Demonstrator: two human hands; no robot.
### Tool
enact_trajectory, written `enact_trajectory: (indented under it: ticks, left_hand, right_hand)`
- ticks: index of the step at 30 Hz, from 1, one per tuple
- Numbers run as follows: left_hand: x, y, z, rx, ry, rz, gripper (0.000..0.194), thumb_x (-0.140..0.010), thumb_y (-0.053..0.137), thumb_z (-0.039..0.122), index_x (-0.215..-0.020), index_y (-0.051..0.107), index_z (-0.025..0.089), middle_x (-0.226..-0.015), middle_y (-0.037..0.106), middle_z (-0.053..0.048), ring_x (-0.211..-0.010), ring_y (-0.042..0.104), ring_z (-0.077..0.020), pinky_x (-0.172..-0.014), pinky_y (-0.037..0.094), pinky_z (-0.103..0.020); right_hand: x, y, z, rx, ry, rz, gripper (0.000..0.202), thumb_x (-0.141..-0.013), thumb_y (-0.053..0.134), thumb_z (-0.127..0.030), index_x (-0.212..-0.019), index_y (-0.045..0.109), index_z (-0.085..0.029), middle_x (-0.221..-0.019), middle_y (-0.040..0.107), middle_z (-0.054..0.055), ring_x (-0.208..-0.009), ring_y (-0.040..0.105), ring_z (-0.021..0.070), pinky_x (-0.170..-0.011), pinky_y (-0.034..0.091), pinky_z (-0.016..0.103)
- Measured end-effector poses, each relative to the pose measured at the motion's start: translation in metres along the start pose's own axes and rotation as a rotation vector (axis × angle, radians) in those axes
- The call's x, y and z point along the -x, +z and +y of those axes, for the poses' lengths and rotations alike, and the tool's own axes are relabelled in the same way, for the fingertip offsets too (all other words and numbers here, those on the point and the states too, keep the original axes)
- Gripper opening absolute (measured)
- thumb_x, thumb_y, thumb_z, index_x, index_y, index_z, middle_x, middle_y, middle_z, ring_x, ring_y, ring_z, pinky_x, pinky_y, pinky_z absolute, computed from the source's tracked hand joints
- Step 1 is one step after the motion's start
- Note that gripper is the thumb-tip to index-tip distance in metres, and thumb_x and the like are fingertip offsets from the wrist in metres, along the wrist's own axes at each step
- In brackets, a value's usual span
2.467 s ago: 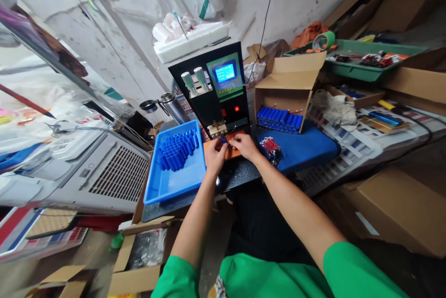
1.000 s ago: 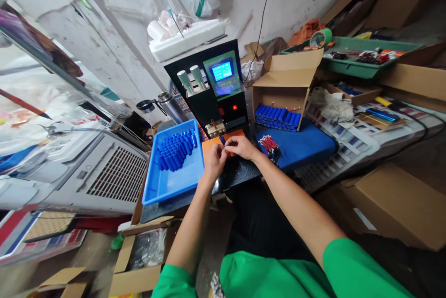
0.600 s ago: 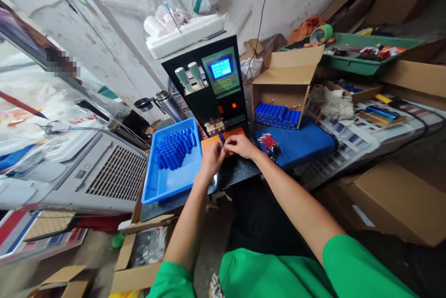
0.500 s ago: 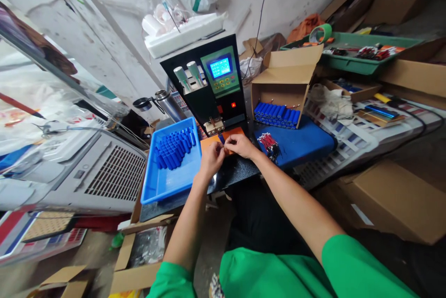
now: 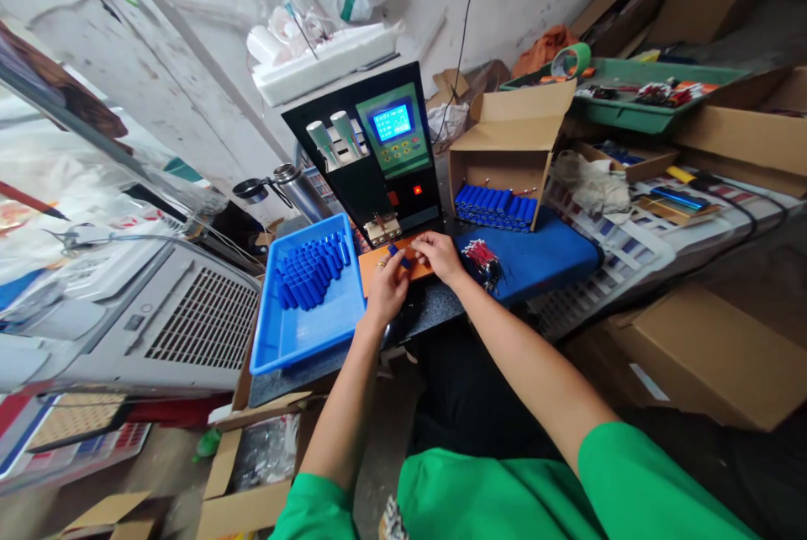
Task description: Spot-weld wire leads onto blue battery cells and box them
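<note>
My left hand [image 5: 387,289] is closed on a blue cylindrical battery cell [image 5: 393,251] over the orange plate [image 5: 373,272]. Just right of it, my right hand [image 5: 440,256] pinches something too small to make out, beside the cell. Right behind both hands stands a black spot welder [image 5: 378,174] with a lit blue screen; its electrode block [image 5: 382,230] is above the plate. To the left, a blue tray [image 5: 303,346] holds many blue cells in rows. A bundle of red and black wire leads [image 5: 480,261] lies right of my right hand.
An open cardboard box [image 5: 504,149] with stacked blue cells stands behind the wires on a blue surface [image 5: 561,254]. A steel flask [image 5: 303,191] is behind the tray. A green tray [image 5: 656,115] sits at the back right; a grey louvred unit [image 5: 195,317] is at left.
My hands have drawn slightly apart, and the blue cell has turned in my left fingers, now tilted differently. The whole view has shifted a little.
</note>
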State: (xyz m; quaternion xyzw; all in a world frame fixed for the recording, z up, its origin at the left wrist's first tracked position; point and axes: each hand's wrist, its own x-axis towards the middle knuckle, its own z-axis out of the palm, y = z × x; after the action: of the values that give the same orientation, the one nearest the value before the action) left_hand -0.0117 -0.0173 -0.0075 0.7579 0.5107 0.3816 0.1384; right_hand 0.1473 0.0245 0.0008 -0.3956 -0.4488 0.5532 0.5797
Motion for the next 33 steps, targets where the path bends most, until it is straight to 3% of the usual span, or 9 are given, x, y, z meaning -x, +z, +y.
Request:
enact_trajectory:
  ticks: [5,9,12,16,19,22,26,33]
  left_hand:
    - [0.003,-0.002,0.001,0.1,-0.061,0.002,0.043,-0.086,0.056,0.02,-0.129,0.062,0.019,-0.094,0.066,-0.007,-0.081,0.063,-0.0168,-0.082,0.055,-0.033]
    - [-0.002,-0.005,0.008,0.265,-0.222,0.049,0.039,-0.089,0.059,0.034,-0.125,0.062,0.02,-0.082,0.067,-0.002,-0.07,0.061,-0.014,-0.07,0.053,-0.028]
    - [-0.01,-0.009,0.014,0.277,-0.319,0.093,0.033,-0.088,0.061,0.044,-0.11,0.068,0.021,-0.066,0.062,0.002,-0.057,0.056,-0.013,-0.057,0.047,-0.025]
    - [-0.021,-0.014,0.013,0.219,-0.299,0.059,0.024,-0.085,0.064,0.046,-0.082,0.067,0.022,-0.058,0.055,0.003,-0.056,0.053,-0.0132,-0.055,0.044,-0.026]
    - [-0.024,-0.013,0.007,0.184,-0.254,0.045,0.025,-0.084,0.065,0.044,-0.072,0.063,0.023,-0.058,0.051,0.002,-0.055,0.05,-0.0127,-0.054,0.041,-0.026]
    - [-0.026,-0.009,0.003,0.188,-0.255,0.05,0.02,-0.084,0.065,0.041,-0.076,0.066,0.023,-0.059,0.052,0.003,-0.054,0.049,-0.0123,-0.053,0.04,-0.026]
    - [-0.027,-0.005,0.002,0.206,-0.273,0.049,0.017,-0.085,0.063,0.038,-0.086,0.07,0.023,-0.068,0.063,0.001,-0.059,0.056,-0.0137,-0.057,0.045,-0.026]
    - [-0.021,0.002,0.001,0.216,-0.31,0.037,0.026,-0.09,0.059,0.04,-0.106,0.068,0.021,-0.082,0.071,-0.002,-0.068,0.063,-0.016,-0.063,0.048,-0.027]
  right_hand:
    - [-0.002,0.0,0.001,-0.004,0.012,0.037,0.024,-0.069,0.067,-0.042,-0.066,0.06,-0.02,-0.058,0.057,-0.002,-0.053,0.052,0.0112,-0.051,0.043,0.023]
    - [-0.003,0.0,0.001,-0.008,0.018,0.038,0.022,-0.07,0.067,-0.04,-0.066,0.063,-0.018,-0.058,0.059,-0.001,-0.054,0.054,0.011,-0.052,0.045,0.023]
    - [-0.004,-0.001,0.0,0.007,0.032,0.036,0.023,-0.07,0.068,-0.04,-0.066,0.062,-0.018,-0.058,0.059,-0.001,-0.052,0.053,0.0113,-0.051,0.044,0.023]
    - [-0.005,0.0,0.001,0.013,0.027,0.03,0.023,-0.071,0.068,-0.04,-0.064,0.061,-0.019,-0.057,0.059,-0.001,-0.051,0.053,0.0112,-0.05,0.043,0.023]
    - [-0.006,0.0,0.001,0.014,0.011,0.025,0.023,-0.071,0.068,-0.039,-0.064,0.061,-0.019,-0.057,0.06,-0.001,-0.05,0.053,0.0105,-0.05,0.043,0.023]
    - [-0.006,0.001,0.001,0.028,-0.003,0.016,0.023,-0.071,0.068,-0.04,-0.065,0.061,-0.019,-0.056,0.059,-0.002,-0.049,0.052,0.0106,-0.049,0.042,0.023]
    - [-0.006,0.0,0.001,0.058,-0.034,0.001,0.023,-0.071,0.068,-0.04,-0.063,0.061,-0.019,-0.056,0.059,-0.001,-0.05,0.052,0.0114,-0.05,0.042,0.024]
    - [-0.005,0.002,0.0,0.05,-0.012,0.038,0.026,-0.07,0.07,-0.043,-0.063,0.061,-0.019,-0.055,0.058,-0.001,-0.051,0.053,0.012,-0.048,0.041,0.023]
